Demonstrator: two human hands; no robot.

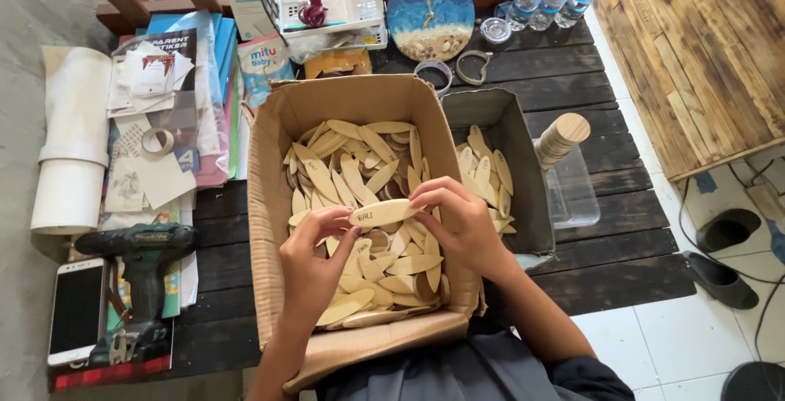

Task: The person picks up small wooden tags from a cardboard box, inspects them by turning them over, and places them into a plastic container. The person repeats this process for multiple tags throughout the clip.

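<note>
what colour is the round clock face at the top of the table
The round clock face is deep blue with white foam streaks and a sandy tan lower edge, shown in the head view.

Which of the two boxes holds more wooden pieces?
The big brown cardboard box under both hands, heaped across its floor; the smaller grey box beside it holds only a few.

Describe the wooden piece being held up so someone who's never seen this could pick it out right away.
Start at the big open cardboard box in the middle of the dark slatted table; it is full of pale, leaf-shaped wooden pieces. Just above that pile, the left hand and right hand pinch one piece by its ends. It alone is lifted and level, with small dark lettering facing up.
</note>
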